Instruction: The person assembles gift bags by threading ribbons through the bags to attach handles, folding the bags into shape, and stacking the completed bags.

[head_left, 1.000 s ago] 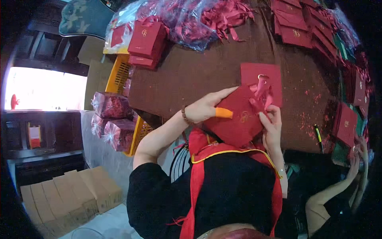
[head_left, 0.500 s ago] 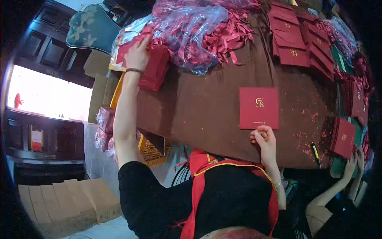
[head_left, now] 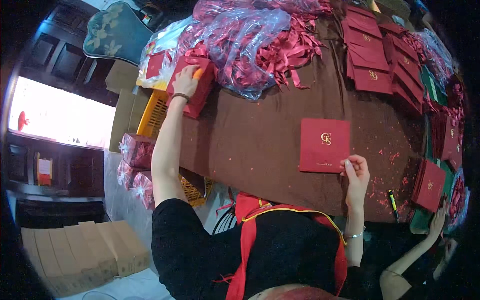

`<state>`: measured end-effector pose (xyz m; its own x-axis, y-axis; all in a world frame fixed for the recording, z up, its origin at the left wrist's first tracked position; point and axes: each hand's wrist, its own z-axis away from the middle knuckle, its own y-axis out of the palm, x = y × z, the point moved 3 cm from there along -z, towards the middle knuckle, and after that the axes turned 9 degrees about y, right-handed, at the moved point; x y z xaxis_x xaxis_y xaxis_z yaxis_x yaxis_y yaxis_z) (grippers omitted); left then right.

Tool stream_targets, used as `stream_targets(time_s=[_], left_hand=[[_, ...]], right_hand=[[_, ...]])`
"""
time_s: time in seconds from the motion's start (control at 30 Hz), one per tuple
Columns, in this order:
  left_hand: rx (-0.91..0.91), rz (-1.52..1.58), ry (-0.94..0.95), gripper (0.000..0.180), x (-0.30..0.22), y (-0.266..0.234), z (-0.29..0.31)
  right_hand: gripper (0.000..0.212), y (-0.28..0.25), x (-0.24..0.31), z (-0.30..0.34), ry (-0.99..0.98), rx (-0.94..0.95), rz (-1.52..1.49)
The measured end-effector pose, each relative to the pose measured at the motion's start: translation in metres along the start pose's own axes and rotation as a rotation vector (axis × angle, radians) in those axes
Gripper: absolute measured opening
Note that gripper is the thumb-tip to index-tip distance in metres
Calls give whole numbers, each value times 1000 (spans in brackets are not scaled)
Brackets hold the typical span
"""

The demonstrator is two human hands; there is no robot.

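A flat square red card (head_left: pixel 325 142) with a gold emblem lies on the brown tablecloth in front of me. My right hand (head_left: pixel 355 175) is at its lower right corner, thumb and forefinger pinched on the edge. With my left arm stretched out, my left hand (head_left: pixel 184 84) rests on a thick stack of red cards (head_left: pixel 200 95) at the far left. Its fingers lie over the top of the stack. Something small and orange (head_left: pixel 198 73) shows at the thumb side; I cannot make out what it is.
Clear plastic bags (head_left: pixel 240 55) of red ribbon lie at the back. Red stacks (head_left: pixel 367 65) stand far right. A yellow-black pen (head_left: pixel 393 204) lies by red scraps. A co-worker's hand (head_left: pixel 438 220) is at the right edge. A yellow crate (head_left: pixel 153 115) and wrapped bundles (head_left: pixel 137 150) stand left.
My left hand has come down and slightly right over the red stack, and the orange thing now shows. My right hand has moved right, from the card's lower edge to its corner.
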<state>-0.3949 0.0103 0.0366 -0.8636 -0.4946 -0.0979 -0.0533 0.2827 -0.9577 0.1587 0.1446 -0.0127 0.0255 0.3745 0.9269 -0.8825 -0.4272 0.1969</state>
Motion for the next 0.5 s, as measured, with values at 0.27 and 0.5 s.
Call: stream_targets(time_s=[0.27,0.5], left_hand=[[-239,71,229,35,16,-24,-4],[-449,330,489,24,-196,-42,-1]], right_hand=[[12,7,-1,-10,-20,53,-37],[21,10,23,-40,-228,5,518]])
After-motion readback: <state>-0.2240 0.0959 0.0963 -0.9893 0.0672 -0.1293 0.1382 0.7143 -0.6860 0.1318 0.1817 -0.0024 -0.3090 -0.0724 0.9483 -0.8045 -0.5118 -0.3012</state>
